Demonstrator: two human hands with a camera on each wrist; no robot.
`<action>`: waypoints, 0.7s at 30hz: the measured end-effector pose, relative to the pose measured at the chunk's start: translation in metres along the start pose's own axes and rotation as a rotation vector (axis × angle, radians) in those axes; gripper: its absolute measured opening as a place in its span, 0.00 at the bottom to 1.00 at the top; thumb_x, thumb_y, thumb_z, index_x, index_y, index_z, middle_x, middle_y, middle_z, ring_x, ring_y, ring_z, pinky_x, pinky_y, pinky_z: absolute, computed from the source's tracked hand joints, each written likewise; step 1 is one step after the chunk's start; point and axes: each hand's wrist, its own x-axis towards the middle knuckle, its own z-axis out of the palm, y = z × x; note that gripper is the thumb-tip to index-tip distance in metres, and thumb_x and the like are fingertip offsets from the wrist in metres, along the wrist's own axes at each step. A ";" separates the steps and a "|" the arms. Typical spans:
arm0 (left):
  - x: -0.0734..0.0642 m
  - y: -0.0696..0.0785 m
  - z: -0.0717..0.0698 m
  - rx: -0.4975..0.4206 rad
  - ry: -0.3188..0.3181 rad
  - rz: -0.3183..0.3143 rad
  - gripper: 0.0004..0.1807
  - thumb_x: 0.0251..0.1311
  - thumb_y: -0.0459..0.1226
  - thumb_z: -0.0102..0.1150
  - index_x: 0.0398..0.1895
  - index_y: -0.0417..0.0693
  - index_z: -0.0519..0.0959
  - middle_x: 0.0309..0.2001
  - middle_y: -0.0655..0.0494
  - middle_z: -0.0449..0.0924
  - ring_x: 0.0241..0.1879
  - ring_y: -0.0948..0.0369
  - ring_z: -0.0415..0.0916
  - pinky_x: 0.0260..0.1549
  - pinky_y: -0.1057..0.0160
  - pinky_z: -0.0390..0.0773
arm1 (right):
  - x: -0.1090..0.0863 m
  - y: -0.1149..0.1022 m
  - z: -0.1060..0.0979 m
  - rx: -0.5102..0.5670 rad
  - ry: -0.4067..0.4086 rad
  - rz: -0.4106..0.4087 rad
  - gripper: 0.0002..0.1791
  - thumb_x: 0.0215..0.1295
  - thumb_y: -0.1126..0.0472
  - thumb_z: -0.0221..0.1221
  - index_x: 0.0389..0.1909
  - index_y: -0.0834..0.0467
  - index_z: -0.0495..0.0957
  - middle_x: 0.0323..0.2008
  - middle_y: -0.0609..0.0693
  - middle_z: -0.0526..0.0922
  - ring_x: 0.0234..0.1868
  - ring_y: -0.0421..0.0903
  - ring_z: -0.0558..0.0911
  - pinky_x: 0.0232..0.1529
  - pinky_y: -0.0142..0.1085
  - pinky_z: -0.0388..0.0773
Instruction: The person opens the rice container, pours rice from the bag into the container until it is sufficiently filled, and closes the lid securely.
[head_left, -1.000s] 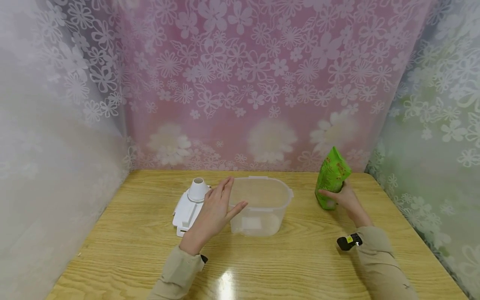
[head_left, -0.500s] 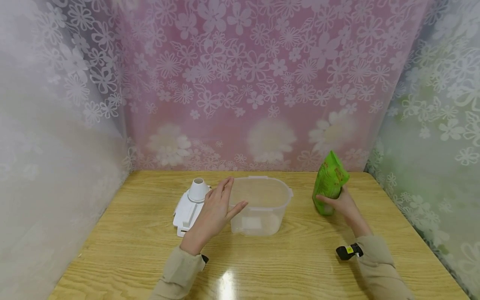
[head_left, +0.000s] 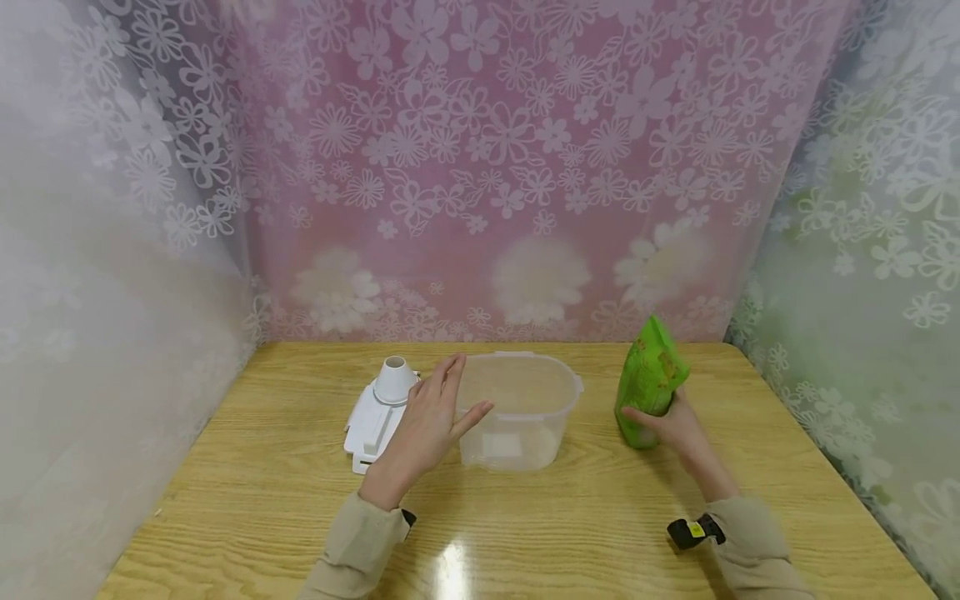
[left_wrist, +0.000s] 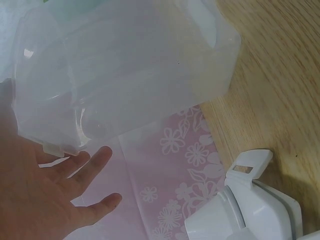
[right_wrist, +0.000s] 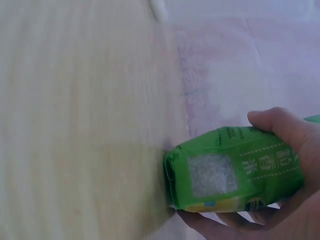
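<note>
My right hand grips a green bag of rice at the right of the table, thumb on the near side. In the right wrist view white grains show through the clear window of the rice bag. I cannot tell whether its base touches the table. A clear plastic container, lidless, stands at the middle with its mouth up. Along its left side my left hand lies with fingers straight and spread. In the left wrist view the left hand's fingers are at the container's rim, holding nothing.
A white plastic lid with a cone-shaped spout lies left of the container, partly behind the left hand. The wooden table ends at a pink flowered curtain; more curtains hang at both sides.
My right hand has brought the rice bag toward me and a little to the left, nearer the container. The left hand, container and white lid have stayed in place.
</note>
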 end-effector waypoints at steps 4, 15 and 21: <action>0.000 0.000 -0.001 -0.003 -0.005 -0.003 0.46 0.73 0.62 0.44 0.81 0.42 0.51 0.77 0.44 0.55 0.73 0.46 0.61 0.70 0.39 0.59 | -0.007 -0.002 0.007 0.001 0.008 0.011 0.58 0.68 0.53 0.66 0.80 0.60 0.32 0.72 0.74 0.54 0.72 0.70 0.60 0.71 0.63 0.58; 0.001 -0.001 0.000 -0.015 -0.002 0.001 0.46 0.73 0.62 0.45 0.80 0.41 0.51 0.77 0.44 0.55 0.73 0.45 0.60 0.70 0.39 0.59 | -0.011 0.000 0.015 0.098 0.010 0.028 0.61 0.61 0.64 0.71 0.81 0.58 0.34 0.73 0.71 0.54 0.72 0.68 0.58 0.71 0.62 0.56; 0.001 -0.002 0.001 -0.012 0.001 0.001 0.45 0.74 0.62 0.45 0.81 0.41 0.51 0.78 0.43 0.55 0.74 0.45 0.60 0.70 0.39 0.59 | -0.007 0.006 0.015 0.132 -0.031 0.048 0.56 0.60 0.65 0.71 0.79 0.63 0.42 0.72 0.69 0.57 0.72 0.66 0.60 0.73 0.61 0.54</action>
